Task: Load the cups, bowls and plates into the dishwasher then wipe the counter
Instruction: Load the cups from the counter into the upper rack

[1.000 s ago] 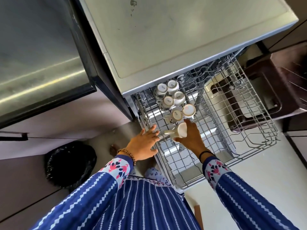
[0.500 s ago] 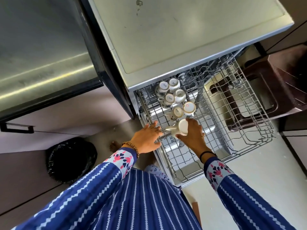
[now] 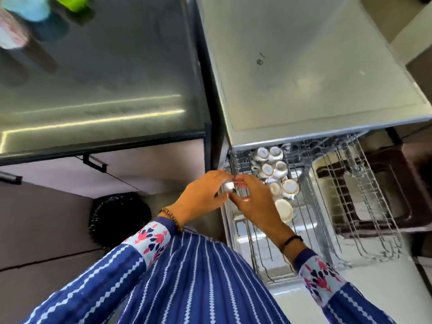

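Rack [image 3: 348, 183] drawn out of the dishwasher [image 3: 304, 78]; cups [image 3: 271, 164] sit inverted, bases up, their row running front to back along its left side. Left hand [image 3: 201, 197] and right hand [image 3: 254, 202] meet at the left rail, fingers curled; what they grip cannot be told.

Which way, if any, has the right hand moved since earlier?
Yes: the right hand left the cups, shifting left to the rack's edge beside the left hand.

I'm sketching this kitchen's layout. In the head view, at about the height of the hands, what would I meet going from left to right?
Black-bagged bin → left hand → right hand → brown stool. The cups overlap the right hand, so they are left out.
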A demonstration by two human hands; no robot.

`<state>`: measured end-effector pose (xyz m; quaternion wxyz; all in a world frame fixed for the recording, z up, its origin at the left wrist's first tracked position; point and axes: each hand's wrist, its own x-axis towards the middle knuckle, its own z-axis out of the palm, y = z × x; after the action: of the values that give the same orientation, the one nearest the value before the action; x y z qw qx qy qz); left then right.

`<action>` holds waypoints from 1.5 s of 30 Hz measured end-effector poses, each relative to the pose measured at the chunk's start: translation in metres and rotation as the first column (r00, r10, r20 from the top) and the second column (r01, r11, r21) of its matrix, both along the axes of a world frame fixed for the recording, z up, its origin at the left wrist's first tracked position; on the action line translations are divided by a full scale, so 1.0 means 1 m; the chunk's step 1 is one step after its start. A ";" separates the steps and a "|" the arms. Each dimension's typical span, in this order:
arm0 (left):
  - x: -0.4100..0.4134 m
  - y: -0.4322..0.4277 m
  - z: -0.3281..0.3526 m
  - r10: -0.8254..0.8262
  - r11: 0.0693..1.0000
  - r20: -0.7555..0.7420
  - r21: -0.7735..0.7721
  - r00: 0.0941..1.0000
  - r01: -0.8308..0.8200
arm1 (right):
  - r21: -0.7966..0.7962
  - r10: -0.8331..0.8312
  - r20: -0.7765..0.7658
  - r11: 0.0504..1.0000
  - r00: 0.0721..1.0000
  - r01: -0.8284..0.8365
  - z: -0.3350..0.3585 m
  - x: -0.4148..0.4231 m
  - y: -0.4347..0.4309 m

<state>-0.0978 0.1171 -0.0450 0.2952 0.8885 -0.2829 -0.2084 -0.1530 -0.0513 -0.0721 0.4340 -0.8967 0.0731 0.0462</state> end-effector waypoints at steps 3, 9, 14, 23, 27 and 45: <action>0.004 0.036 0.024 0.127 0.992 0.099 -0.036 0.987 -0.124 | 0.038 0.079 0.066 0.996 0.995 -0.081 0.026 0.027 0.031; 0.038 0.113 0.043 0.430 0.902 0.235 -0.160 0.871 -0.402 | 0.055 0.281 0.216 0.953 0.935 -0.299 0.073 0.096 0.098; 0.089 0.169 0.061 0.605 0.789 0.209 -0.285 0.768 -0.544 | 0.022 0.387 0.280 0.912 0.879 -0.409 0.098 0.166 0.162; 0.191 0.279 0.056 0.788 0.592 0.106 -0.400 0.606 -0.700 | -0.015 0.466 0.275 0.877 0.841 -0.480 0.111 0.296 0.281; 0.234 0.330 0.045 0.829 0.524 0.040 -0.405 0.558 -0.749 | -0.027 0.471 0.217 0.878 0.855 -0.477 0.109 0.346 0.329; 0.375 0.385 0.021 0.900 0.156 -0.256 -0.565 0.352 -0.811 | 0.306 0.380 -0.169 0.897 0.909 -0.318 0.090 0.489 0.439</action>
<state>0.2774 0.5018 -0.0241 0.6063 0.7523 0.2003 0.1619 0.3363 0.3878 0.0182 0.5263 -0.8159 -0.0483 0.2346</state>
